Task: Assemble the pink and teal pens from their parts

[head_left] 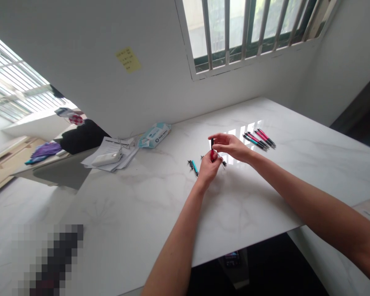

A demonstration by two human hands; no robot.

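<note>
A pen (212,154) with a red lower part and a black upper part stands upright between my hands. My left hand (208,167) is closed around its red part. The fingers of my right hand (230,147) pinch the black part at the top. On the table just left of my hands lie a teal pen piece (195,167) and a black pen piece (190,164). Behind my left hand a dark slim piece (224,163) shows only partly. Right of my right hand several assembled-looking pens (265,137), red and teal with black ends, lie side by side.
The white marbled table (160,193) runs along the wall under a barred window (243,33). A wipes packet (156,135) and a stack of papers (111,155) lie at its back left. A yellow note (128,60) sticks to the wall. A phone-like device (232,260) shows below the front edge.
</note>
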